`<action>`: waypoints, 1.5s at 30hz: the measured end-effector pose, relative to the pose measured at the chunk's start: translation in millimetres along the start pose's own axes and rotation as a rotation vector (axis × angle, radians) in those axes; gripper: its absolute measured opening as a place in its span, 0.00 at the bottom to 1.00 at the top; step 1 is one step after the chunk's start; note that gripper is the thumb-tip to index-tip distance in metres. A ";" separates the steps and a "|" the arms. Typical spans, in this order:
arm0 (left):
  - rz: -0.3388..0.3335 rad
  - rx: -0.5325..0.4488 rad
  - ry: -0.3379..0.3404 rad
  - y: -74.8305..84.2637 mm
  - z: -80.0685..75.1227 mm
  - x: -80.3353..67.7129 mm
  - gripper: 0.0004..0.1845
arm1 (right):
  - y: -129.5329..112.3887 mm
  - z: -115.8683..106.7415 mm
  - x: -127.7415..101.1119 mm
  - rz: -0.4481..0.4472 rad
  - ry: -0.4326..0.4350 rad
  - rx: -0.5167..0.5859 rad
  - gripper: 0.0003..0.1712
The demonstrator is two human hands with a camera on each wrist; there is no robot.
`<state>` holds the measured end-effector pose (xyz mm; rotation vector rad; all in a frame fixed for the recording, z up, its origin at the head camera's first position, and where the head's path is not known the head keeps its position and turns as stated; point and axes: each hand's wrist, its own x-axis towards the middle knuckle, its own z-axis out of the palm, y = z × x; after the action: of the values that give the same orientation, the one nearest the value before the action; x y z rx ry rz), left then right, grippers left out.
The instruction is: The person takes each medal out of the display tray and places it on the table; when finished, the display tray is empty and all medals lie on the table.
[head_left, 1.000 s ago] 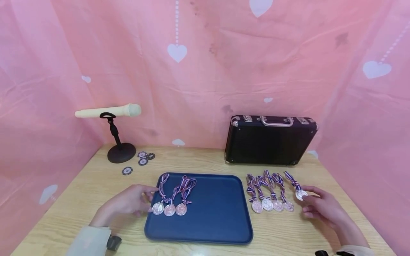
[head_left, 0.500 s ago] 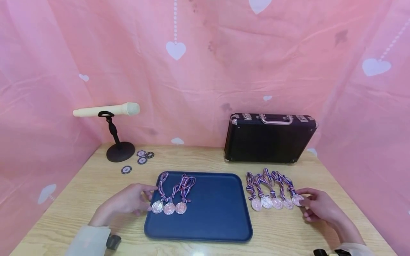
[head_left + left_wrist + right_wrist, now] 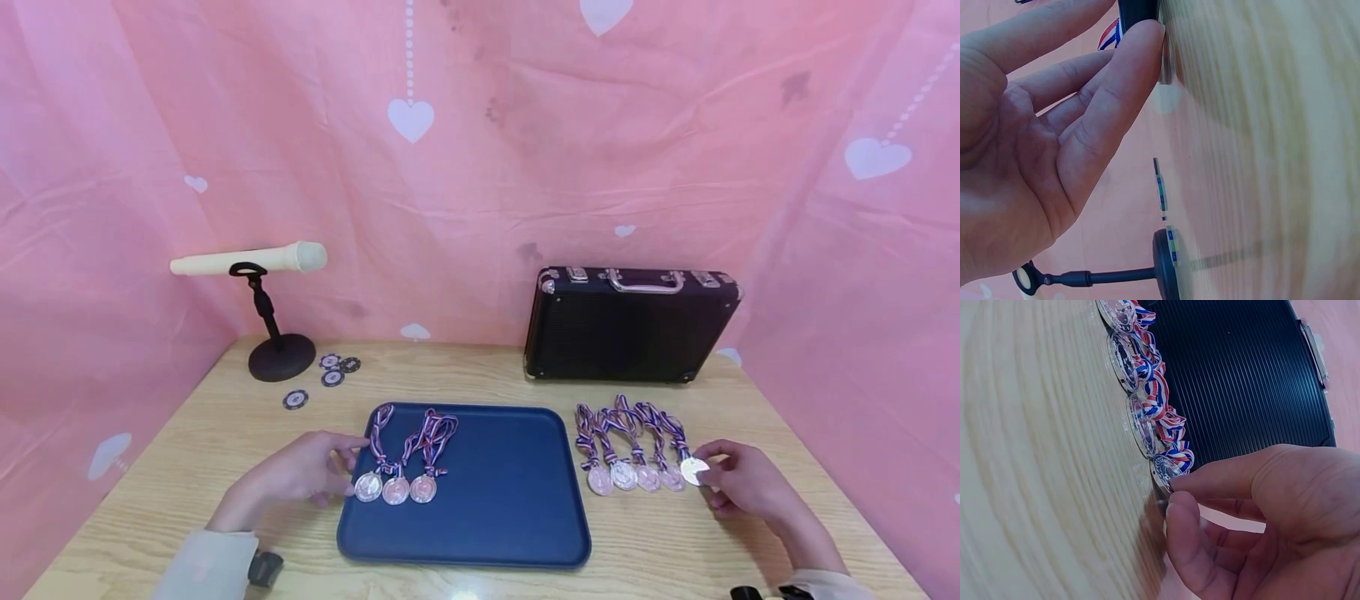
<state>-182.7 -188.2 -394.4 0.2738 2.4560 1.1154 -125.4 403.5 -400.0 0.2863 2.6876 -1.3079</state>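
My right hand [image 3: 750, 482] pinches the rim of the rightmost medal [image 3: 693, 471] between thumb and fingertips. That medal closes a row of several medals [image 3: 622, 475] with striped red, white and blue ribbons [image 3: 628, 417] on the table. In the right wrist view, thumb and index fingertips meet at the edge of the pinched medal [image 3: 1165, 472]. My left hand [image 3: 307, 471] rests at the left edge of the blue tray [image 3: 495, 533], fingers loosely extended against its rim. Three ribboned medals [image 3: 396, 490] lie side by side in the tray's left part.
Behind the medal row stands a black briefcase [image 3: 630, 329]. At the back left are a cream microphone [image 3: 247, 260] on a black stand [image 3: 281, 358] and several poker chips [image 3: 296, 399]. A pink heart-printed curtain [image 3: 480, 208] surrounds the wooden table [image 3: 435, 373].
My right hand has brought the rightmost medal leftward and slightly down, up against the row, its ribbon now beside the others. My left hand keeps its place at the tray.
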 end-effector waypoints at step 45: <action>0.037 0.017 0.000 -1.5 -1.0 -1.1 0.39 | -166.2 166.4 6.2 -0.342 -0.183 0.128 0.17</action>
<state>-182.1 -190.2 -394.6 0.3261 2.4713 1.1104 -162.8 172.4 -376.5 -0.2816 2.5784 -1.5128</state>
